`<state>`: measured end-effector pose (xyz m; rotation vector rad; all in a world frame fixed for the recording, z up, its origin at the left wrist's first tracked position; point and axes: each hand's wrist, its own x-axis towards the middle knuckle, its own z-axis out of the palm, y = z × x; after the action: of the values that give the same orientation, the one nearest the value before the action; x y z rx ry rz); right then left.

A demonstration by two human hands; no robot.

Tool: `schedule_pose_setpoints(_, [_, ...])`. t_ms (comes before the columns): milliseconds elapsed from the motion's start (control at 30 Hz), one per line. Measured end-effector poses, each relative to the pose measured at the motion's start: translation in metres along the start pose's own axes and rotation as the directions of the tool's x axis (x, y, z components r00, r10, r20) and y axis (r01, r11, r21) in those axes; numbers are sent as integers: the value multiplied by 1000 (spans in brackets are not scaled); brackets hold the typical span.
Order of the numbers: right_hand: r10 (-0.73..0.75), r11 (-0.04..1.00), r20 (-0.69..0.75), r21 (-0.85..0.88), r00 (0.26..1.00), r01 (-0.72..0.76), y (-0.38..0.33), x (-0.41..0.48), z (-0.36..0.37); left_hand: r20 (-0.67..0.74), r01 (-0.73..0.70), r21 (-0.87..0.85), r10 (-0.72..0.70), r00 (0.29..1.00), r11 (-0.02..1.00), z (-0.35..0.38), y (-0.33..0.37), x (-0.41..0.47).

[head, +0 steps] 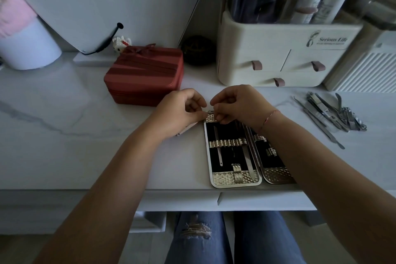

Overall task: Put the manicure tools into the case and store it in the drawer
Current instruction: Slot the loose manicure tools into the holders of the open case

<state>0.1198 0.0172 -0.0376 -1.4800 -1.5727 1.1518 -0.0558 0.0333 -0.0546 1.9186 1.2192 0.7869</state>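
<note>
The manicure case (235, 180) lies open near the desk's front edge, black inside with gold bands. A thin metal tool (219, 150) sits under its middle band, and another lies along the right edge of the left half. My left hand (177, 111) is curled at the case's top left corner, with a pale thin tool (186, 129) poking out from under the palm. My right hand (237, 103) pinches the gold top band (210, 117) of the case. Both hands' fingertips meet there. Several loose metal manicure tools (334, 113) lie in a pile at the right.
A red box (145, 75) stands just behind my left hand. A cream organiser (278, 60) with small drawers and bottles is at the back right. A desk drawer front (257, 198) runs below the case. My knees are under the desk.
</note>
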Motion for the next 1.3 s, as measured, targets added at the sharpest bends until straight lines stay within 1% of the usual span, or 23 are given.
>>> schedule_pose_setpoints(67, [2,1000,6,22,1000,-2,-2,0,0,-38,-4,-17,3,999,1000,1,4,0])
schedule_pose_setpoints(133, [7,997,13,72,1000,-8,-4,-1,0,-75,-20,-84,14,997,996,2,8,0])
schedule_pose_setpoints(233, [25,978,51,206,998,-35,-7,-3,0,-115,-42,-184,21,993,982,3,11,0])
schedule_pose_setpoints(300, [43,952,81,299,996,-66,-9,-3,-1,-117,-50,-227,24,993,973,3,11,0])
schedule_pose_setpoints(367, [63,929,81,359,995,-88,-10,-4,-3,-104,-58,-248,33,994,967,3,11,0])
schedule_pose_setpoints(433, [89,912,55,397,995,-104,-9,-3,-7,-105,-64,-221,41,994,973,3,10,1])
schedule_pose_setpoints(500, [100,915,47,388,994,-111,-9,-3,-11,-101,-65,-87,56,993,994,3,6,2])
schedule_pose_setpoints(567, [94,930,76,348,993,-115,-8,-4,-12,-56,-70,59,74,996,996,3,3,3])
schedule_pose_setpoints(633, [88,951,93,289,992,-112,-7,-6,-11,-27,-77,118,81,996,990,4,2,3])
schedule_pose_setpoints(767, [60,980,51,185,997,-69,-6,-4,-8,-14,-82,111,84,996,990,2,3,3])
schedule_pose_setpoints(933, [32,988,-1,150,999,-31,-4,-1,-3,-10,-77,100,79,997,992,1,5,3])
schedule_pose_setpoints(1067, [25,989,-7,146,1000,-23,-5,1,-1,-9,-75,119,77,997,990,1,5,3])
schedule_pose_setpoints(1300, [15,997,-5,81,1000,-15,-3,3,2,0,-68,182,69,998,981,1,6,2])
